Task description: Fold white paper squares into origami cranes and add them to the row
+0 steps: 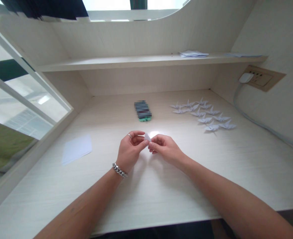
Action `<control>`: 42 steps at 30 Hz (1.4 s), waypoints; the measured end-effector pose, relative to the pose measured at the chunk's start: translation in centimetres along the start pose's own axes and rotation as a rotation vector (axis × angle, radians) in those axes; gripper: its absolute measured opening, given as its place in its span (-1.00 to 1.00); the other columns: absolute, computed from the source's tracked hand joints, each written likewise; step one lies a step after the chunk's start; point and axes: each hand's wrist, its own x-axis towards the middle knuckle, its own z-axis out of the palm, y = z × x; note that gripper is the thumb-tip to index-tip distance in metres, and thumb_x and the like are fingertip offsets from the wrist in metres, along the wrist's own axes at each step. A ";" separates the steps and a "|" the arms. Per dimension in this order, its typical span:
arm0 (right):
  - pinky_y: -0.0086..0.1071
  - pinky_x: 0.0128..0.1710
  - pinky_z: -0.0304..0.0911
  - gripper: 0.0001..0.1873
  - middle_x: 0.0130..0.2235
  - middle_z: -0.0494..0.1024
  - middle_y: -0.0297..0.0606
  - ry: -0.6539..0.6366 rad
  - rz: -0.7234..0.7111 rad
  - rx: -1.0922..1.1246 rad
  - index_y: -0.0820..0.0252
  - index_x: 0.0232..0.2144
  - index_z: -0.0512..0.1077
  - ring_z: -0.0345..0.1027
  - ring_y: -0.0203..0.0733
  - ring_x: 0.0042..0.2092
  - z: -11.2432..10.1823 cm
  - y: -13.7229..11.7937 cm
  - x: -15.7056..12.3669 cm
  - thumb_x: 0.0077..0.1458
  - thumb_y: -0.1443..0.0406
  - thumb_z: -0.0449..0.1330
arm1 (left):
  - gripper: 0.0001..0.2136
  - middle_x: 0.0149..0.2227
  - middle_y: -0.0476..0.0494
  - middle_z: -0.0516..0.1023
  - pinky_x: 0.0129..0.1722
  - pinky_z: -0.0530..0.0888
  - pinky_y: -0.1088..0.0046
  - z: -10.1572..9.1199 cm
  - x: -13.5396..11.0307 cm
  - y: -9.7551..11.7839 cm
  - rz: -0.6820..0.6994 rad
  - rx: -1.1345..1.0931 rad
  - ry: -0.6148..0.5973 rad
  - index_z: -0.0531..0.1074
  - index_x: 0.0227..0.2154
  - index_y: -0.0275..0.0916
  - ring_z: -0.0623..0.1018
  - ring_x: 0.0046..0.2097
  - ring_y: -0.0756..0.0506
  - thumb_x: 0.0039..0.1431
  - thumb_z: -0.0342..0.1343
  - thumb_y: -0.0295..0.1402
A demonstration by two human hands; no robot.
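Observation:
Both my hands meet over the middle of the pale wooden desk (161,186), pinching a small folded piece of white paper (147,136) between them. My left hand (130,149), with a ring and a metal bracelet at the wrist, grips the paper's left side with thumb and fingers. My right hand (163,149) pinches its right side with curled fingers. Only a small corner of the paper shows above my fingertips.
Several folded paper cranes (203,114) lie in rows at the right back of the desk. A flat sheet of white paper (76,148) lies at the left. A blurred small box (143,111) sits behind my hands. Paper (193,53) rests on the shelf; a plug (246,78) and cable run along the right wall.

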 end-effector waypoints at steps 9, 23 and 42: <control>-0.40 -0.39 0.23 -0.82 -0.47 0.46 -0.32 0.009 -0.047 -0.218 0.23 -0.47 0.40 0.35 -0.29 -0.41 0.1 -0.5 -0.5 0.09 0.24 0.15 | -0.79 -0.56 -0.03 0.48 -0.41 0.40 0.48 -0.1 0.1 -0.1 -0.020 0.162 -0.061 0.46 -0.55 -0.33 0.45 -0.47 0.02 -0.05 0.29 -0.28; -0.42 -0.43 0.16 -0.78 -0.49 0.48 -0.31 0.087 -0.129 -0.353 0.23 -0.52 0.42 0.31 -0.30 -0.43 0.4 -1.1 -1.0 0.12 0.24 0.15 | -0.79 -0.56 -0.01 0.45 -0.43 0.35 0.52 0.2 0.0 -0.1 -0.007 0.140 -0.093 0.46 -0.54 -0.33 0.39 -0.48 0.04 0.01 0.25 -0.27; -0.44 -0.43 0.32 -0.81 -0.43 0.50 -0.34 -0.034 -0.053 0.168 0.19 -0.39 0.47 0.41 -0.30 -0.38 -0.2 -0.8 -0.4 0.03 0.17 0.27 | -0.77 -0.39 -0.11 0.55 -0.29 0.52 0.44 -0.2 0.1 -0.1 -0.202 -0.367 -0.282 0.56 -0.30 -0.36 0.52 -0.35 -0.01 0.01 0.31 -0.31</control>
